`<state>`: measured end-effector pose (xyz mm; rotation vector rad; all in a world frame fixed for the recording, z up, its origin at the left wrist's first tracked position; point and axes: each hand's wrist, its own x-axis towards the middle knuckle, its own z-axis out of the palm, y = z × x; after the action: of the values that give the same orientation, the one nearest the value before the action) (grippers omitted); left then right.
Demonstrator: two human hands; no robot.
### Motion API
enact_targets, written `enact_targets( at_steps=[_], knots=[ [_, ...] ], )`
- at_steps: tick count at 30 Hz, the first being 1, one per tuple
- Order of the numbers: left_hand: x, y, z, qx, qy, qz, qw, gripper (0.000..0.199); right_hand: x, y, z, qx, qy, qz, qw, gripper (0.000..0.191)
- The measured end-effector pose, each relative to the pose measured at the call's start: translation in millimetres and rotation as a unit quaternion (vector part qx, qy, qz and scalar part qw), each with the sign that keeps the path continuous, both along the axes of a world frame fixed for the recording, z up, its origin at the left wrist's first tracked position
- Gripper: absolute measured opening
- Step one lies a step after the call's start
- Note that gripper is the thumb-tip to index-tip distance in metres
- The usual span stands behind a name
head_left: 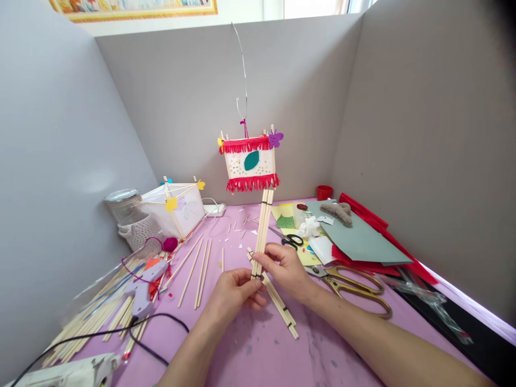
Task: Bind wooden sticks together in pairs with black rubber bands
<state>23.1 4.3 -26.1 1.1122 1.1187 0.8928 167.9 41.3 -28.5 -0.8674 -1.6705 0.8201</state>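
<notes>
Both hands grip a bundle of pale wooden sticks [264, 220], marked with dark bands near its top and bottom. My left hand [239, 287] pinches its lower end, and my right hand [284, 266] closes round it a little higher. The bundle tilts slightly right at the top, which overlaps the view just under a hanging paper lantern [237, 166] with red fringes, a green leaf and a purple butterfly. Beneath the hands, more dark-banded sticks [282, 306] lie on the purple tabletop [250, 355]; my hands partly hide them.
At left are a hot glue gun [143, 285] with a black cord, loose sticks [92, 322], a white lantern [189, 212] and a glass jar [124, 207]. Gold-handled scissors [350, 285], black scissors [291, 240] and a grey-green sheet [363, 236] lie right. Grey panels [298, 80] enclose the table.
</notes>
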Motion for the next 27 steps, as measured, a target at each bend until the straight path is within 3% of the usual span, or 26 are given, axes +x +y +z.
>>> enact_targets(
  at_steps=[6, 12, 27],
  knots=[
    [-2.7, 1.9, 2.3, 0.008, -0.024, 0.037, 0.999, 0.024, -0.9, 1.3, -1.9, -0.046, -0.016, 0.056, 0.997, 0.027],
    [-4.4, 2.4, 3.5, -0.013, -0.069, 0.045, 0.997, 0.025, -2.4, 2.0, 1.8, -0.13, 0.056, 0.107, 0.984, 0.023],
    [-0.7, -0.3, 2.8, -0.005, -0.07, 0.06, 0.996, 0.025, -3.4, 6.0, -8.7, -0.16, 0.049, 0.142, 0.976, 0.015]
  ],
)
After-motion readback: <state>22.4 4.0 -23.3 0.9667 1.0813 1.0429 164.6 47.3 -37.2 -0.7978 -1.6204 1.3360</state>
